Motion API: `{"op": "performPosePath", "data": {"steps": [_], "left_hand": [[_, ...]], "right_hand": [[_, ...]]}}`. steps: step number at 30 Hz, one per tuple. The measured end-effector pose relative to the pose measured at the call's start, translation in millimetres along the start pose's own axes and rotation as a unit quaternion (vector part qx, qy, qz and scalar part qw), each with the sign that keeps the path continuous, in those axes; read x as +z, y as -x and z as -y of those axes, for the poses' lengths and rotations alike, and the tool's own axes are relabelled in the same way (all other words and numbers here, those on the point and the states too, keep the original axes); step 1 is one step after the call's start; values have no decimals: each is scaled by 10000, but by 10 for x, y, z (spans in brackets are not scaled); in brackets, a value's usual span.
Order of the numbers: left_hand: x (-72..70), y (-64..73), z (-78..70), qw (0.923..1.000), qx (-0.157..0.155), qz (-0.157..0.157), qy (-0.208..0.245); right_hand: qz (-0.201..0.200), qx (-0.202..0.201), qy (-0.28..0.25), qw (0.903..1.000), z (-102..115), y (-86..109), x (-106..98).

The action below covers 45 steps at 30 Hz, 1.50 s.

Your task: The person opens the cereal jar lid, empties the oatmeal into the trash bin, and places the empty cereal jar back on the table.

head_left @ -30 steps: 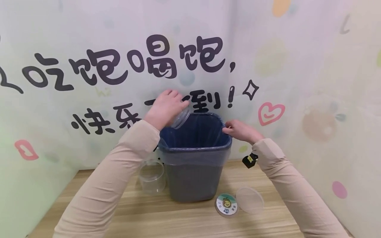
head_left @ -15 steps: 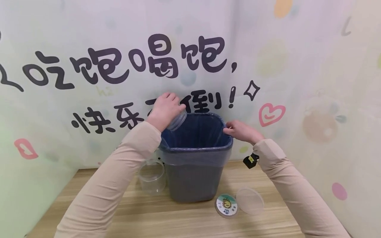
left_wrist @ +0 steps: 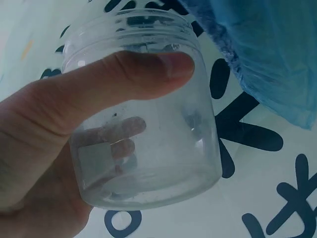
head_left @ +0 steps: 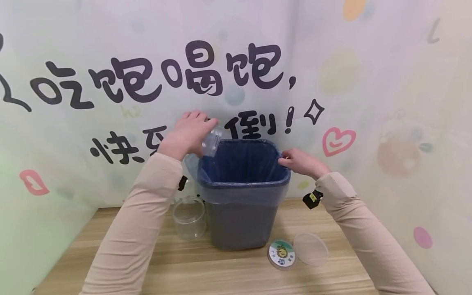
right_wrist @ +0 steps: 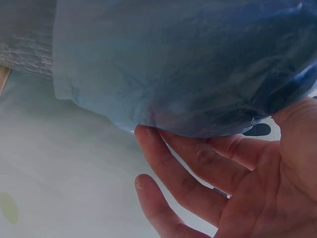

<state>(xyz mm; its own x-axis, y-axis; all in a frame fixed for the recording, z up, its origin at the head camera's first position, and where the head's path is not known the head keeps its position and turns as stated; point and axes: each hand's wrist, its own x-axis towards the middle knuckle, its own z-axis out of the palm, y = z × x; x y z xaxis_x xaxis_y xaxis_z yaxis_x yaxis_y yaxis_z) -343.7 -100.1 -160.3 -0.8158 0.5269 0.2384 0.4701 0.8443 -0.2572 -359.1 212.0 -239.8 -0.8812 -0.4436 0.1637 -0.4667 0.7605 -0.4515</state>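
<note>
My left hand (head_left: 186, 133) holds a clear plastic jar (left_wrist: 153, 134) round its side, the thumb across the front and the other fingers behind. Only a few specks show in the jar. In the head view it is tilted at the left rim of a grey trash bin (head_left: 241, 225). A blue bag (head_left: 254, 162) lines this bin and folds over its rim. My right hand (head_left: 300, 162) grips the bin's right rim, thumb on the rim side and fingers outside. In the right wrist view those fingers reach under the edge of the folded liner (right_wrist: 148, 64).
Left of the bin, a second clear jar (head_left: 189, 227) stands on the wooden table (head_left: 206, 274). A round lid with a printed label (head_left: 281, 254) and a clear lid (head_left: 311, 249) lie at the front right. Close behind the bin is a printed wall (head_left: 239, 24).
My left hand has moved left with the jar, from over the bin's opening to its left rim. The right hand stays on the opposite rim.
</note>
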Motion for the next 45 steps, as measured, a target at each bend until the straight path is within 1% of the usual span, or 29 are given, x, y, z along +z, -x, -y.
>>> {"op": "performPosePath", "data": {"steps": [3,7,9,11,13,15,19,22,24,29,31,35,37,40,41,43,45], "left_hand": [[1,50,26,9996,-57,-81,268],[55,141,37,9995,-55,-128,285],[92,191,52,9991,-42,-187,366],[124,240,81,9981,-46,-279,542],[152,288,126,9956,-34,-394,849],[172,340,177,9915,-55,-504,1196],[226,460,284,9805,-124,-666,1845],[286,573,344,9750,-237,-753,2076],[345,660,368,9711,-286,-875,2203],[554,862,400,9597,-234,-1315,2472],[634,938,397,9547,-288,-1421,2600],[742,1086,363,9450,-557,-1528,2837],[785,1151,334,9432,-660,-1543,2868],[877,1238,271,9418,-695,-1536,2909],[914,1261,245,9398,-696,-1523,2977],[993,1314,198,9339,-705,-1465,3183],[1071,1359,163,9251,-688,-1413,3457]], "right_hand": [[-31,-11,4,10000,4,11,-6],[-45,-11,65,10000,8,13,-3],[-44,-3,82,10000,10,11,2],[-46,7,80,10000,9,9,8],[-49,8,77,10000,4,5,11],[-42,11,61,10000,0,1,16],[-23,30,35,10000,-5,-4,23],[-30,70,-3,10000,-6,-3,23],[-43,72,-21,10000,-3,-2,23],[-35,70,-18,10000,3,5,24],[-25,59,-13,10000,0,7,28],[-30,30,-40,10000,-9,-1,40],[-45,57,-58,10000,-13,-2,45],[-69,165,-53,9998,-12,1,43],[-60,194,-55,9998,-20,7,37],[-53,186,-16,9998,-23,14,30],[-53,172,-31,9998,-16,14,22]]}}
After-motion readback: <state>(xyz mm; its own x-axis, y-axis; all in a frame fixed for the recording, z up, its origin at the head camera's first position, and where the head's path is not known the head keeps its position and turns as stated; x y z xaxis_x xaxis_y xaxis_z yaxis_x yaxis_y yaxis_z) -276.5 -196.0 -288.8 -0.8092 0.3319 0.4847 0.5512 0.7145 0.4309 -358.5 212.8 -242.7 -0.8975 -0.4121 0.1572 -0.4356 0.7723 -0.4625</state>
